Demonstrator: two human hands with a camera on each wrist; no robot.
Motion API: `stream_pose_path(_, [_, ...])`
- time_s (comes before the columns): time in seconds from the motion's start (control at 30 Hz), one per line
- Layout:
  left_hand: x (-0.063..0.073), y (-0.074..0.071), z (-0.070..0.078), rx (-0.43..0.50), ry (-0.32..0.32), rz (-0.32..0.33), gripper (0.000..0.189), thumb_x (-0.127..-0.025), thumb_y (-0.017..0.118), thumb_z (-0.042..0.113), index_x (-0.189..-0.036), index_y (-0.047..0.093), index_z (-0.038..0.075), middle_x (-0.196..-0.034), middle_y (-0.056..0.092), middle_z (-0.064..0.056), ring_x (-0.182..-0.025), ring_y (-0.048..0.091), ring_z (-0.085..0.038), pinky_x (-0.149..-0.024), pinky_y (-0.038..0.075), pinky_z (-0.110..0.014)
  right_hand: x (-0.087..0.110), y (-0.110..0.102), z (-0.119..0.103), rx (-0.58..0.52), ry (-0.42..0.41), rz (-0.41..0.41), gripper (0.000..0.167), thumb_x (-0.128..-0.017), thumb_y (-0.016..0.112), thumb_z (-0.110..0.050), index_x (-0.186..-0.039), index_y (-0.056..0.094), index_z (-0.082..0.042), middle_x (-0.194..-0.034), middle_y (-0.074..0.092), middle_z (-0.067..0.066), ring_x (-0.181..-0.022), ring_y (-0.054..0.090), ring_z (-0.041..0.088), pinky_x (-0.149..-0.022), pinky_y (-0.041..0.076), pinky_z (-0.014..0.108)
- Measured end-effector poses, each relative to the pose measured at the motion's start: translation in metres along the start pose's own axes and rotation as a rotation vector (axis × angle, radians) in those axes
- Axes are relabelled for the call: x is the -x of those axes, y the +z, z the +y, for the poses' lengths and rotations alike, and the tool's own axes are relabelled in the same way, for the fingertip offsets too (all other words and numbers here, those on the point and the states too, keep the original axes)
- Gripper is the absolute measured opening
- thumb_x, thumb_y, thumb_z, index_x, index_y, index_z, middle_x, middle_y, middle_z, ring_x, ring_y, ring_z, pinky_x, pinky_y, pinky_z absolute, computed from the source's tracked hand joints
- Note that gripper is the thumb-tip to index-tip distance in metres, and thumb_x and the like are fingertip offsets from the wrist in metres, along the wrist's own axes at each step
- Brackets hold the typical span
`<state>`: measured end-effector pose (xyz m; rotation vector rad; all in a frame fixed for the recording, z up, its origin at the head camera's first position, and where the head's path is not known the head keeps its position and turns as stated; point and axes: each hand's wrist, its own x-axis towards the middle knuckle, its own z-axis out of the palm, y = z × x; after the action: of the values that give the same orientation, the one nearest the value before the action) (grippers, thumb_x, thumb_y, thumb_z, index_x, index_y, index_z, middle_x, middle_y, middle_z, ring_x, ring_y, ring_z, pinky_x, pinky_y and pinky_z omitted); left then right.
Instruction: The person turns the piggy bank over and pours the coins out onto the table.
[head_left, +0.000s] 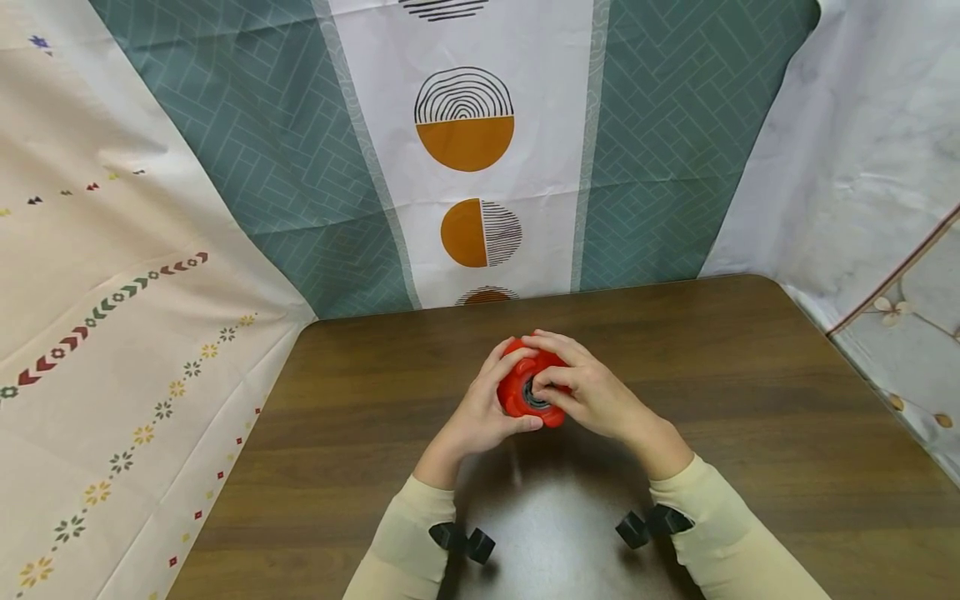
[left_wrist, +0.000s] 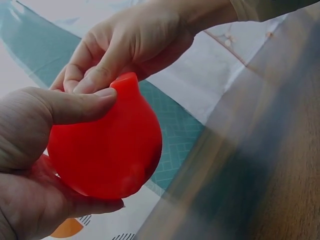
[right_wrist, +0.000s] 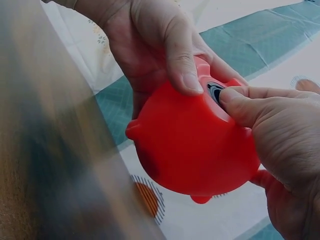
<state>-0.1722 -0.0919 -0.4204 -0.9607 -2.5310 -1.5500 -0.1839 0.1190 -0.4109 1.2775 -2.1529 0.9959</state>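
Observation:
Both hands hold a round red ball-like object (right_wrist: 195,145) up over the table; short stubby knobs stick out of its smooth, glossy surface. A black ringed fitting (right_wrist: 215,91) sits in its flattened face, partly covered by fingers. My left hand (head_left: 476,412) grips the ball round its side, thumb near the rim and fingers spread over the far side. With thumb and index finger, my right hand (head_left: 592,387) pinches at the middle of the fitting, while its other fingers reach onto the ball. What lies between those two fingertips is hidden.
A brown wooden table (head_left: 337,467) lies beneath the hands, with a bright reflection near its front. Behind it hangs a green and white patterned cloth (head_left: 652,167). A cream cloth (head_left: 97,292) hangs at the left, a pale marbled one (head_left: 862,125) at the right.

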Motion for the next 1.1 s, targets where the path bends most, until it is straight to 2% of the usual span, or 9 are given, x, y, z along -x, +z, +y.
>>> stream_pose_path(0.23, [-0.001,0.004,0.001,0.031,-0.033,0.071,0.080,-0.072,0.084,0.012,-0.140,0.044,0.028,-0.156,0.016,-0.001,-0.138,0.029,-0.024,-0.099,0.046,-0.037,-0.001,0.005,0.000,0.038,-0.013,0.095,0.018,-0.072,0.082,-0.004,-0.087,0.074,-0.010,-0.138,0.050,0.014,-0.133,0.039,0.034,-0.099,0.046,0.040])
stream_pose_path(0.37, [0.001,0.002,0.019,0.063,-0.034,0.105,0.077,-0.074,0.082,0.007,-0.140,0.044,0.018,-0.156,0.014,-0.011,-0.137,0.030,-0.031,-0.100,0.045,-0.041,-0.003,0.006,-0.004,0.042,0.007,0.138,0.018,-0.071,0.083,-0.004,-0.086,0.074,-0.008,-0.139,0.049,0.013,-0.133,0.039,0.033,-0.103,0.042,0.038])
stream_pose_path(0.47, [0.002,0.000,0.035,0.056,-0.030,0.113,0.074,-0.076,0.080,0.006,-0.139,0.044,0.012,-0.156,0.014,-0.015,-0.136,0.030,-0.034,-0.099,0.046,-0.040,-0.003,0.006,-0.006,0.055,0.024,0.163,0.017,-0.071,0.083,-0.005,-0.085,0.075,-0.008,-0.138,0.051,0.012,-0.132,0.041,0.032,-0.101,0.045,0.040])
stream_pose_path(0.53, [0.003,-0.001,0.039,0.043,-0.025,0.121,0.073,-0.076,0.080,0.006,-0.139,0.044,0.011,-0.156,0.015,-0.016,-0.136,0.031,-0.034,-0.099,0.046,-0.038,-0.003,0.007,-0.007,0.058,0.039,0.181,0.017,-0.071,0.084,-0.005,-0.086,0.076,-0.007,-0.137,0.052,0.012,-0.131,0.042,0.031,-0.098,0.046,0.042])
stream_pose_path(0.63, [0.003,0.001,0.038,0.033,-0.009,0.147,0.073,-0.076,0.081,0.006,-0.138,0.044,0.010,-0.156,0.015,-0.017,-0.136,0.030,-0.035,-0.098,0.046,-0.037,-0.003,0.008,-0.008,0.061,0.070,0.219,0.018,-0.070,0.085,-0.006,-0.086,0.077,-0.006,-0.135,0.054,0.011,-0.129,0.044,0.031,-0.096,0.048,0.044])
stream_pose_path(0.87, [-0.002,0.010,0.007,0.006,0.029,0.217,0.078,-0.072,0.085,0.013,-0.139,0.045,0.023,-0.157,0.014,-0.006,-0.137,0.027,-0.029,-0.098,0.047,-0.039,-0.003,0.011,-0.009,0.063,0.119,0.316,0.019,-0.067,0.086,-0.003,-0.083,0.078,-0.007,-0.129,0.058,0.012,-0.123,0.048,0.031,-0.091,0.050,0.048])
stream_pose_path(1.1, [-0.002,0.012,0.006,-0.019,0.046,0.231,0.078,-0.073,0.085,0.018,-0.139,0.044,0.030,-0.156,0.014,-0.001,-0.136,0.030,-0.026,-0.098,0.047,-0.037,-0.003,0.012,-0.010,0.071,0.136,0.345,0.018,-0.067,0.086,-0.002,-0.081,0.078,-0.007,-0.128,0.059,0.012,-0.123,0.048,0.031,-0.091,0.050,0.048])
